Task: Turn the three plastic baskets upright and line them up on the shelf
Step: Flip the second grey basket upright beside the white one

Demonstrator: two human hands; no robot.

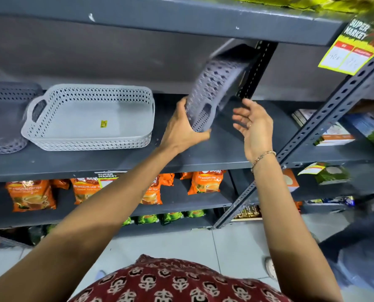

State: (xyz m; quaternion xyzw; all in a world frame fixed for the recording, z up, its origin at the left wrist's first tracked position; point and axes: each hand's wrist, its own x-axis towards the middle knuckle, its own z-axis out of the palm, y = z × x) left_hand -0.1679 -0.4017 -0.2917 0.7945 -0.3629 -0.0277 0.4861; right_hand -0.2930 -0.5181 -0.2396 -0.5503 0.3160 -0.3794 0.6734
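Gripping a tilted, perforated grey plastic basket [212,92], the left hand [181,129] clamps its handle end; right hand [252,125] spread open beside it. "SUPER MARKET" tag [354,44] above.

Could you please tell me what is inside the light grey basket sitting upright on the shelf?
The light grey basket holds only a small yellow sticker on its floor; its near wall hides a strip of that floor.

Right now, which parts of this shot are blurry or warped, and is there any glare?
Head view: the tilted purple basket in the left hand is motion-smeared, as are the right hand and the frame's right edge; the white basket on the shelf stays sharp. The wide lens bends the slotted upright into a slant. No strong glare; light is soft and even.
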